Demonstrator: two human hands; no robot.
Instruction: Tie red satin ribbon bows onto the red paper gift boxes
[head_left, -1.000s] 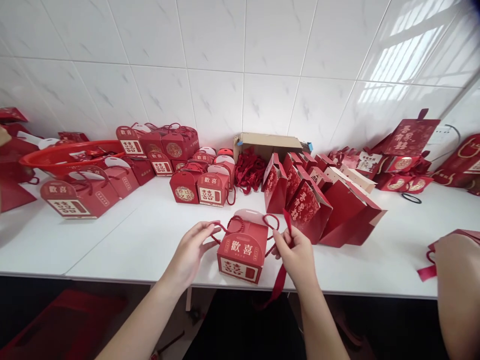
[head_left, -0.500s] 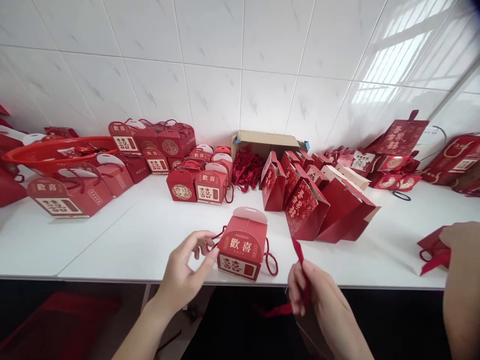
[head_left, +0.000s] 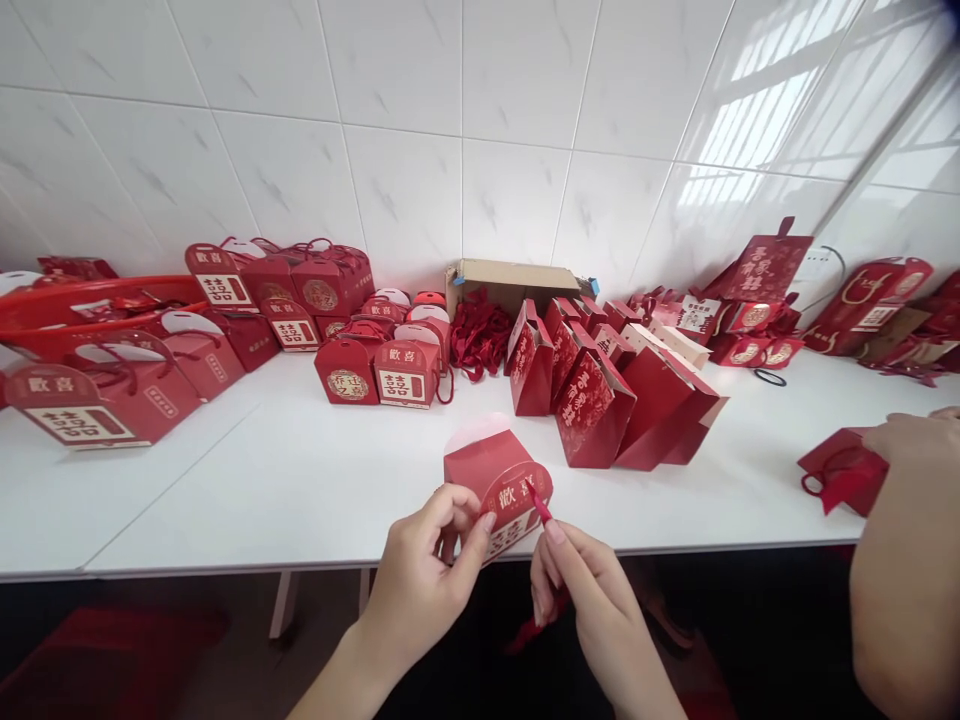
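Note:
A small red gift box (head_left: 480, 464) with gold characters sits tilted at the table's front edge, its arched front flap leaning toward me. My left hand (head_left: 442, 550) grips the box at its lower left front, thumb on the printed face and fingers curled at the side. A red ribbon (head_left: 539, 503) is pinched in my right hand (head_left: 574, 575), between thumb and forefinger. The ribbon's tip points up against the box's front flap, and its tail hangs below my hand over the dark clothing. The box's cord handle is hidden by my hands.
Finished-looking red boxes (head_left: 409, 375) stand behind, and more line the left beside a red basin (head_left: 97, 300). A cardboard carton (head_left: 517, 272) holds loose red ribbons (head_left: 478, 335). Open red paper bags (head_left: 600, 405) stand right of it. Another person's hand (head_left: 919, 455) handles a red box (head_left: 844, 468).
My left hand has taken hold of the box and turned and tilted it. My right hand has moved left, bringing the ribbon's tip to the front flap.

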